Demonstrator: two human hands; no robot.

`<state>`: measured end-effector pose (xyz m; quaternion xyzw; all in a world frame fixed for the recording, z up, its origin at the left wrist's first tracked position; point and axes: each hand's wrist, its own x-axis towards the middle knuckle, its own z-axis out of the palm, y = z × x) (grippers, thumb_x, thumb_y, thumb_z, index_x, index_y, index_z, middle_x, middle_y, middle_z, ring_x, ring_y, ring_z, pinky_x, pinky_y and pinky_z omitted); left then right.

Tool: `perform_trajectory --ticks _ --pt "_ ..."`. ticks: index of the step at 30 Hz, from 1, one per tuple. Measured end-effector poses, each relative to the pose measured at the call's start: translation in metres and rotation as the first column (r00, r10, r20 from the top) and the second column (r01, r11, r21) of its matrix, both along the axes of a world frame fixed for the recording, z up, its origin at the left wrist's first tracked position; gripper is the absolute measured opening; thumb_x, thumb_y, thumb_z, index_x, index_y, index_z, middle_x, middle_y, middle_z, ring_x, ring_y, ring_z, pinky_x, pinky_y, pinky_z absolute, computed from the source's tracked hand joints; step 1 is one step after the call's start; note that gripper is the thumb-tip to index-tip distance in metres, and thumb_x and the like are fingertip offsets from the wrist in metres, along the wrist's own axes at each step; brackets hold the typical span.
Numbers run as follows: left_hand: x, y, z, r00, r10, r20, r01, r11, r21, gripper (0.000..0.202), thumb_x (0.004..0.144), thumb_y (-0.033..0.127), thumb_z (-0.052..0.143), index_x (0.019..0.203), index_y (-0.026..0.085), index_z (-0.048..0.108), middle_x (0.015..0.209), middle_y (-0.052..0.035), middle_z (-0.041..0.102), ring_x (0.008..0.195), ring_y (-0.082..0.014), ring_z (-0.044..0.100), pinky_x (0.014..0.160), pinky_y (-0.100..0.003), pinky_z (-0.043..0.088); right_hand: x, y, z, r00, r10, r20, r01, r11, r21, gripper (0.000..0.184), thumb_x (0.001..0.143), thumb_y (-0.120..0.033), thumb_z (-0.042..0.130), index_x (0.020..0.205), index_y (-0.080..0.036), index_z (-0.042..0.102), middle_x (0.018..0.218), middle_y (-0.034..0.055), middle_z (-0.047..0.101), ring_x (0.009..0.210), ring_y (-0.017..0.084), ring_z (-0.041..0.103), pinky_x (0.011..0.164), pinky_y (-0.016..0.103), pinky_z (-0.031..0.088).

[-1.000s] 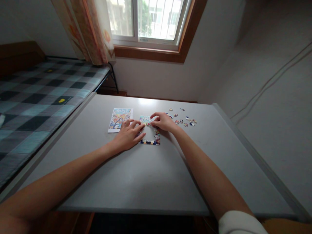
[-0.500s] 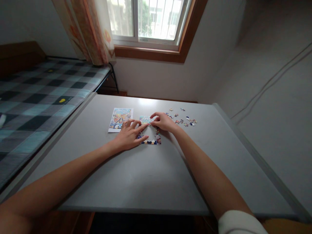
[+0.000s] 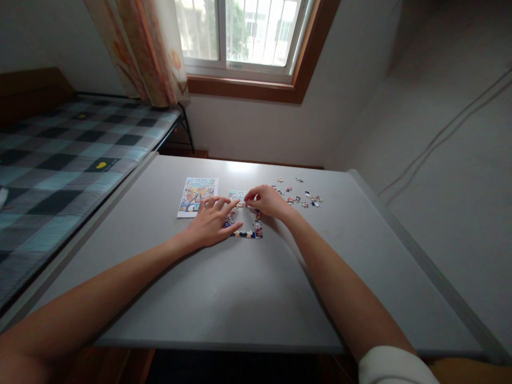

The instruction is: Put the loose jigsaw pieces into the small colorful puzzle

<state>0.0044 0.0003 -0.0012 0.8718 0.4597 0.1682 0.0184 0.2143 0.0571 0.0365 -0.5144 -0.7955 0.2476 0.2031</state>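
A partly assembled jigsaw puzzle (image 3: 258, 226) lies on the table as a frame of joined pieces around a bare middle. My left hand (image 3: 213, 221) rests over its left side with the fingers spread, hiding some of the pieces there. At the upper right of the puzzle, my right hand (image 3: 266, 200) is closed, thumb and fingertips pinched at a small puzzle piece mostly hidden by the fingers. Left of the puzzle lies a printed picture sheet (image 3: 199, 193), its lower right corner behind my left hand.
Several loose puzzle pieces (image 3: 305, 205) are scattered to the right of my right hand. The white table (image 3: 224, 298) carries everything. A bed with a checked cover (image 3: 120, 140) stands along the left, and a window (image 3: 260, 34) is beyond the far edge.
My right thumb and fingertips have drawn together into a tighter pinch and shifted slightly left over the puzzle's upper part. My left hand stays nearly in place.
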Motion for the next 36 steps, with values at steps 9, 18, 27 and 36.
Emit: perform_trajectory --ticks 9,18,27,36 --pt "0.001 0.0 0.003 0.999 0.003 0.035 -0.003 1.0 0.0 0.06 0.094 0.054 0.047 0.146 0.025 0.037 0.129 -0.0099 0.055 0.121 -0.0313 0.043 0.105 -0.049 0.027 -0.002 -0.003 -0.004 0.995 0.064 0.079 -0.07 0.994 0.08 0.016 0.077 -0.014 0.066 0.083 -0.021 0.08 0.081 0.0067 0.07 0.066 0.015 0.057 0.068 0.029 0.043" --pt "0.001 0.0 0.001 1.0 -0.002 0.019 0.001 0.999 0.034 0.044 0.094 0.053 0.048 0.126 0.024 0.055 0.127 -0.0092 0.057 0.12 -0.0306 0.044 0.102 -0.049 0.03 -0.001 -0.003 -0.003 0.984 0.083 0.158 -0.096 0.992 0.081 0.018 0.082 -0.017 0.064 0.09 -0.019 0.079 0.09 0.0075 0.069 0.07 0.013 0.058 0.073 0.026 0.045" --pt "0.001 -0.001 0.002 1.0 0.008 0.022 -0.009 0.999 0.051 0.04 0.094 0.052 0.05 0.124 0.025 0.058 0.126 -0.0086 0.058 0.12 -0.0301 0.045 0.103 -0.049 0.029 0.004 -0.004 0.003 0.963 0.176 0.205 -0.195 0.977 0.08 0.02 0.084 -0.016 0.062 0.093 -0.021 0.079 0.098 0.0077 0.068 0.081 0.014 0.06 0.079 0.027 0.045" --pt "0.0 -0.002 0.003 1.0 0.017 0.013 -0.018 0.996 0.083 0.038 0.094 0.05 0.051 0.121 0.024 0.059 0.126 -0.0089 0.058 0.12 -0.0306 0.045 0.1 -0.049 0.033 0.014 0.001 0.012 0.968 0.128 0.217 -0.144 0.988 0.061 0.031 0.084 -0.005 0.054 0.095 -0.021 0.079 0.1 0.0087 0.068 0.079 0.014 0.061 0.077 0.027 0.047"
